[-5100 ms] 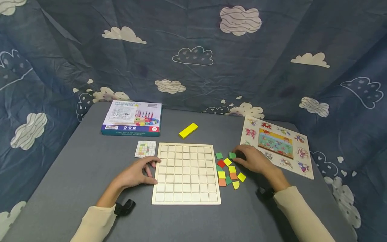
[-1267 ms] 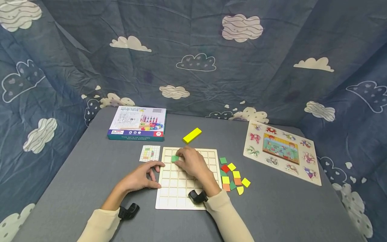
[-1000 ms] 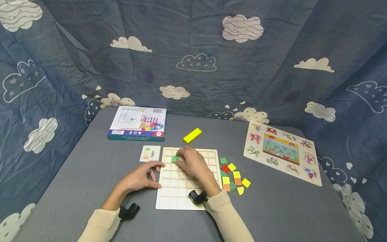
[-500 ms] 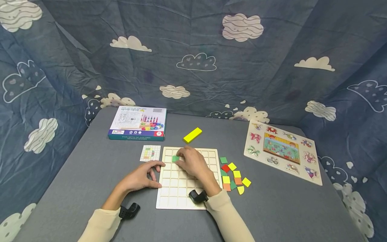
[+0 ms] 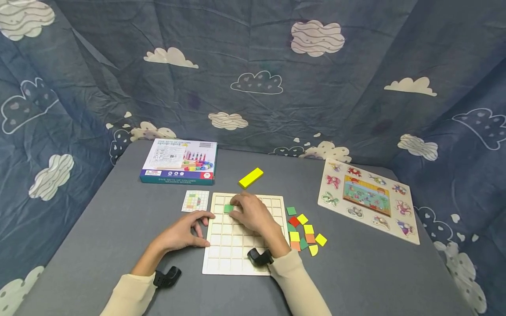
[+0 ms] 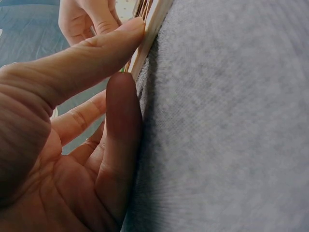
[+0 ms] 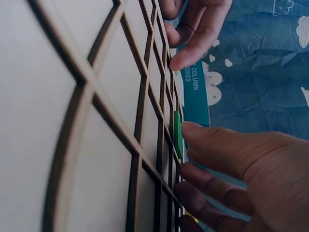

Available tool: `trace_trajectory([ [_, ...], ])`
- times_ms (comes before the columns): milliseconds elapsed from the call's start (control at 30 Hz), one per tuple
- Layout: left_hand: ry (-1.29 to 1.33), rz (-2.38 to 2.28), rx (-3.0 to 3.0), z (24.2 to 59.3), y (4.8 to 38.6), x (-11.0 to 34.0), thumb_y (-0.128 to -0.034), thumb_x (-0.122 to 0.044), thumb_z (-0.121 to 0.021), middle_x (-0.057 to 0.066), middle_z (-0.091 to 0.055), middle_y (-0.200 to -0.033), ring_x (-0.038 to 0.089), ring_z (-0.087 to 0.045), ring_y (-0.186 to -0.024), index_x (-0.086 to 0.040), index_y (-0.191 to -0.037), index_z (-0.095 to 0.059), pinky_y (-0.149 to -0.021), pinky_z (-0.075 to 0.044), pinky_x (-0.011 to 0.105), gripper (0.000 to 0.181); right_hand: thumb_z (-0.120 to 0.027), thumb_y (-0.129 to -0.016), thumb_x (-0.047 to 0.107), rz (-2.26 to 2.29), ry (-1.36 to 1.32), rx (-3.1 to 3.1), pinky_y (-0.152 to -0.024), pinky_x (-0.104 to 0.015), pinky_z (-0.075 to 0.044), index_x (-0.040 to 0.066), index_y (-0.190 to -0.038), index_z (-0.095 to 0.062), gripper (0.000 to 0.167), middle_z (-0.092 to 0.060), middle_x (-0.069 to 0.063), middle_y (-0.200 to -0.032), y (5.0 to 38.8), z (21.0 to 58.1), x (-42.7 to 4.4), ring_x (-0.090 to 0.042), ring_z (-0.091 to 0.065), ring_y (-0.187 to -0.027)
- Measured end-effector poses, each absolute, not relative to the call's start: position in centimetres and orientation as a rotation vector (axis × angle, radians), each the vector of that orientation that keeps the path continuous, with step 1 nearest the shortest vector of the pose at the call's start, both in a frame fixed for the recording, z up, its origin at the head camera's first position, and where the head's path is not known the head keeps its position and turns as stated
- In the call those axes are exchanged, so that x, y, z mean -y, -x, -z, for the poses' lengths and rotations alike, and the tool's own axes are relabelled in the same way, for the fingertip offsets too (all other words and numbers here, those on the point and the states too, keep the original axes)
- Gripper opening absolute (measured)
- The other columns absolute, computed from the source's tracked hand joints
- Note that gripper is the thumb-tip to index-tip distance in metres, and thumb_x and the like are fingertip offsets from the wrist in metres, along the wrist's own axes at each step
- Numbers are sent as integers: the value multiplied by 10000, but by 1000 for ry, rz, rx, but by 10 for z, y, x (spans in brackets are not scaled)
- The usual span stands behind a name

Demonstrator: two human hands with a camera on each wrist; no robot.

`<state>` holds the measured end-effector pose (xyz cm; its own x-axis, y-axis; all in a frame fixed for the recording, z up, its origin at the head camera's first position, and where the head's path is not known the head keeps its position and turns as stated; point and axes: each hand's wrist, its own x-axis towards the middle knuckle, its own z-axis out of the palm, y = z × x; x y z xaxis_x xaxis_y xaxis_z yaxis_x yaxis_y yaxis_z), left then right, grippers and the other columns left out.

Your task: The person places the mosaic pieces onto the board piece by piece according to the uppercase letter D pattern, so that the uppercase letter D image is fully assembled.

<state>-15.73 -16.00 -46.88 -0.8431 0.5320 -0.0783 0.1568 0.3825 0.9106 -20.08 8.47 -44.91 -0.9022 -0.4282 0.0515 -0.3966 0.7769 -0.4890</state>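
In the head view a pale wooden grid board [image 5: 205, 263] lies on the grey table. My left hand [image 5: 179, 232] touches its left edge with thumb and fingertips, the fingers loosely bent; in the left wrist view the thumb [image 6: 130, 29] rests against the board's side. Over the upper part of the board, my right hand [image 5: 253, 213] pinches a green square tile [image 5: 228, 209] at its right side, in the second column from the left. The right wrist view has the green tile [image 7: 178, 135] down at the grid, beside the thumb [image 7: 193, 133].
Right of the board lie loose green, yellow, orange and red [image 5: 294, 220] pieces. A small pattern card [image 5: 195, 201] is at the upper left, with a flat box [image 5: 178, 162] behind it. A yellow block [image 5: 251, 178] lies beyond the board; a picture puzzle [image 5: 367, 197] sits at the right.
Since the oldest frame my right hand has carried the green tile left from the loose pieces onto the board. Over the last second both hands have stayed nearly still.
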Motion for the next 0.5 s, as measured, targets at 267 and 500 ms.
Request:
trace_trajectory([
  [267,-600,-1452,-2280,468,159,159,-759,-95,-872,138,-542,-1091,135,-595,-729,-4,-1353,-535,-744,-462,271,689,-745,-917,231,836,673,-2894,-821,-354,-533,107,-1142,-714,259,-708,-18,-1054,203,444,-96,-174,-670,-946],
  [500,-600,-1433,-2293,471,158,160,-765,-92,-867,119,-540,-1076,133,-599,-724,-13,-1351,-539,-737,-472,262,676,-739,-923,229,892,700,-2898,-812,-347,-548,94,-1155,-702,271,-700,-32,-1074,202,438,-120,-180,-686,-935],
])
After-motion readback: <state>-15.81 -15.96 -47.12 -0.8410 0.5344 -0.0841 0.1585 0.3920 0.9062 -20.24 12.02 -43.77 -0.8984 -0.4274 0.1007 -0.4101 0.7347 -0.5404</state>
